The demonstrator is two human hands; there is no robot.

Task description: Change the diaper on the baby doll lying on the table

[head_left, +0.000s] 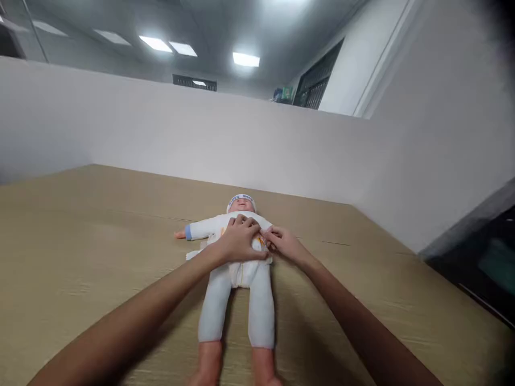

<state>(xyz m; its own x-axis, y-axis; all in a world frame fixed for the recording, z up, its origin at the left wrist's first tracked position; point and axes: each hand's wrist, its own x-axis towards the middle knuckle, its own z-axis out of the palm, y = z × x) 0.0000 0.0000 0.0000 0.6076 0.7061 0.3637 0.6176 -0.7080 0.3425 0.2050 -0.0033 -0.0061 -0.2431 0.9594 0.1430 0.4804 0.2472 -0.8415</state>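
Two hands meet on the chest of a baby doll (237, 268) that lies flat on its back in the middle of the wooden bench (80, 241), head pointing away toward the white partition wall (161, 134). The left hand (238, 239) rests palm-down over the doll's torso, fingers curled and pressing the fabric, while the right hand (281, 242) comes in from the side with fingertips drawn together, and it looks like a pinch on the front of the white romper (257, 279) right where the two hands touch, though the exact grip is hidden behind the knuckles. As for how far the work has got: the romper already covers both legs down to the ankles and the one visible sleeve down to the wrist, with a blue cuff (188, 232) showing at that wrist, so I judge the dressing largely done and the chest closure the part in hand; whether it fastens by snaps or zip, I cannot tell. The doll's other arm is hidden behind the right hand. The suit looks soft, smooth and slightly baggy, bunching at the crotch; a flap of white cloth pokes out beside the doll's hip on the bench. The bare feet look like smooth moulded plastic, peachy in tone, and a white headband (241, 199) with blue lettering rings the head. The bench top is pale wood grain, matte and flat.
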